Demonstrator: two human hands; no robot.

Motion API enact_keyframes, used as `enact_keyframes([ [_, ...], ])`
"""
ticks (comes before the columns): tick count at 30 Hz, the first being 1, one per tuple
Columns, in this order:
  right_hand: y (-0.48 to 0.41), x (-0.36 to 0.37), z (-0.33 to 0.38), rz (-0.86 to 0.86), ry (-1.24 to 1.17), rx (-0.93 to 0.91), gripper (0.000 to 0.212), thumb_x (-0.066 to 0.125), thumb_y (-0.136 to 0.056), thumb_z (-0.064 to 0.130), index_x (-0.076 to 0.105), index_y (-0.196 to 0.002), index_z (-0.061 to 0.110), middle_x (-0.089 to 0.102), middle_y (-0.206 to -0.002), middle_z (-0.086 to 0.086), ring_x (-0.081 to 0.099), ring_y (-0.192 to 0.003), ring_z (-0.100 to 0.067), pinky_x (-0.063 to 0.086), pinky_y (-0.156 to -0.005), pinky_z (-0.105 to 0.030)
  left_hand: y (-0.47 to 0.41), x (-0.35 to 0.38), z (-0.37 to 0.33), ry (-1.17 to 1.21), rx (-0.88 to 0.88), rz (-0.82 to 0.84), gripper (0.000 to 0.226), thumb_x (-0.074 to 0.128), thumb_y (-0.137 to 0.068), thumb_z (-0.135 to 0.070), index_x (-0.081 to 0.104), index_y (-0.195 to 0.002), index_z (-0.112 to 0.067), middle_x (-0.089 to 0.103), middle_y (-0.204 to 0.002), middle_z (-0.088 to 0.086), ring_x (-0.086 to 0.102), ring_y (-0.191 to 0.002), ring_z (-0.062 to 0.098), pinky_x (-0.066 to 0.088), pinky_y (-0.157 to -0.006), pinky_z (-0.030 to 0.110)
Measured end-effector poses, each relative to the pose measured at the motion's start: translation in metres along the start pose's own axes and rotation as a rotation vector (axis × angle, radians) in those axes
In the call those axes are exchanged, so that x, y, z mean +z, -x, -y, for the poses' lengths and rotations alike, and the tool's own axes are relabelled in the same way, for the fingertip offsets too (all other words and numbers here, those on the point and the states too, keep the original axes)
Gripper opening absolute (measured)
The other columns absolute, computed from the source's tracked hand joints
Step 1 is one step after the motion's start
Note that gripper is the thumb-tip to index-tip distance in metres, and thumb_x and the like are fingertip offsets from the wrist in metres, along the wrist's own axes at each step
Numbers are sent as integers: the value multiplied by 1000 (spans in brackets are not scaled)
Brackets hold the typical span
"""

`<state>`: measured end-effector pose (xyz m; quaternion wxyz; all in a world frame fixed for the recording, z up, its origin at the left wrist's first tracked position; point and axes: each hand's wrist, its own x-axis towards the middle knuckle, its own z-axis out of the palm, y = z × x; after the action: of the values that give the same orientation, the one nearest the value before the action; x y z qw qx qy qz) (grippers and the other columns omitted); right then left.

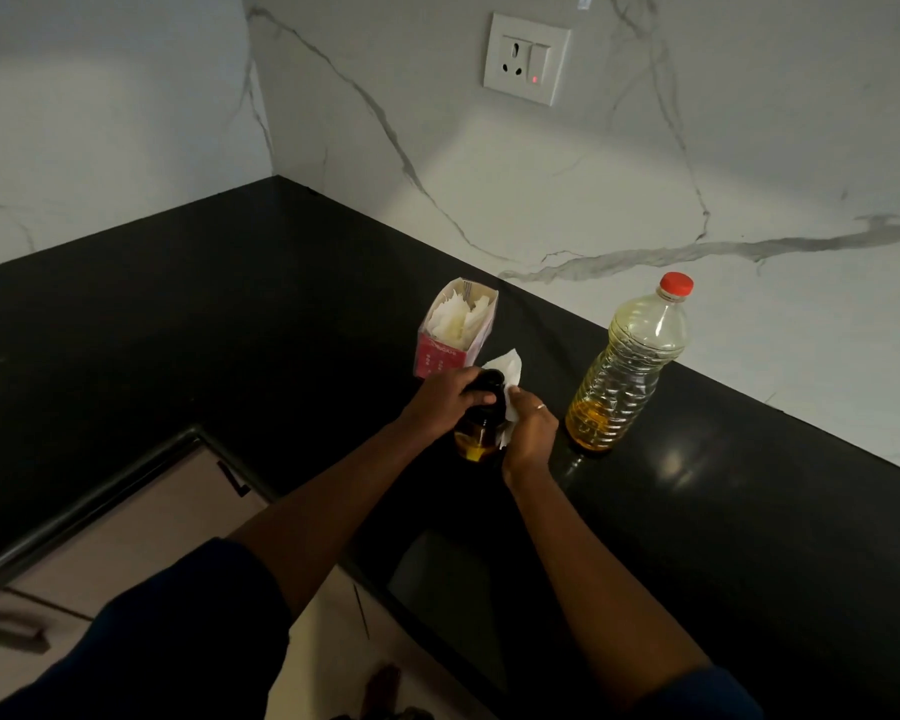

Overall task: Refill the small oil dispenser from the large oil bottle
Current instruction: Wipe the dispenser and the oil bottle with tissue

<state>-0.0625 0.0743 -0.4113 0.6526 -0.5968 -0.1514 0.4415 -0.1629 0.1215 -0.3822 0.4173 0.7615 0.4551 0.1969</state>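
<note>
Head view, near to far. We see the left hand [445, 394] curled over the dark top of the small oil dispenser [476, 439], which stands on the black countertop [230, 330] with a little oil at its base. The right hand [528, 428] grips a white tissue [507, 371] against its side. Just to the right stands the large oil bottle [624, 376], upright, with its red cap [676, 284] on. Behind is a tissue box [455, 330]. We judge that the dispenser is being opened. Next, its top must come off and the bottle be uncapped.
</note>
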Motion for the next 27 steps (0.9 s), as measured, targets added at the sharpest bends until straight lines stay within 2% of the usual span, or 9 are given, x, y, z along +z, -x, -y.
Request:
enact_keyframes([
  [3, -17, -5, -5, 52, 104, 37, 21, 51, -87, 19, 67, -77, 10, 65, -90, -15, 62, -90, -30, 50, -81, -44, 2, -1, 0, -28, 19, -7, 39, 56, -90, -14, 50, -128, -7, 60, -123, 13, 55, -119, 25, 42, -100, 32],
  [7, -21, -16, -26, 27, 186, 113, 22, 48, -82, 26, 66, -73, 16, 67, -95, -14, 63, -99, -36, 51, -89, -54, 6, 4, -1, -114, 46, -61, 45, 56, -90, -16, 44, -133, -12, 56, -130, 10, 49, -125, 23, 39, -105, 33],
  [10, -2, -15, -25, -76, 128, 134, 21, 51, -89, 21, 68, -79, 16, 68, -96, -9, 64, -94, -25, 52, -89, -44, 7, 6, 1, -192, 53, -144, 48, 60, -88, -21, 44, -132, -12, 56, -129, 8, 49, -124, 22, 37, -102, 29],
  [12, 3, -16, -21, -110, 67, 80, 19, 54, -89, 17, 69, -80, 11, 68, -93, -10, 64, -90, -24, 52, -85, -38, 6, 5, 2, -221, 56, -163, 48, 61, -87, -23, 45, -131, -12, 58, -127, 9, 51, -122, 22, 38, -102, 30],
  [16, 1, -7, -5, -22, -39, -42, 21, 54, -88, 13, 68, -90, -2, 66, -93, -21, 63, -86, -29, 52, -81, -43, 6, 5, 3, -256, 71, -174, 44, 60, -88, -27, 50, -127, -12, 60, -123, 7, 53, -119, 20, 39, -100, 29],
  [21, -10, 0, 7, 164, 71, -3, 25, 42, -94, 15, 64, -87, 5, 65, -84, -13, 62, -78, -22, 51, -70, -34, 8, 6, 0, -285, 77, -181, 41, 56, -91, -27, 50, -128, -12, 62, -122, 7, 57, -116, 20, 41, -97, 28],
  [27, -10, -11, -19, 75, 165, 92, 32, 39, -93, 12, 68, -83, 8, 69, -88, -13, 64, -86, -26, 51, -81, -41, 8, 3, -1, -283, 106, -117, 39, 53, -92, -20, 48, -130, -12, 60, -125, 8, 54, -119, 20, 40, -99, 28],
])
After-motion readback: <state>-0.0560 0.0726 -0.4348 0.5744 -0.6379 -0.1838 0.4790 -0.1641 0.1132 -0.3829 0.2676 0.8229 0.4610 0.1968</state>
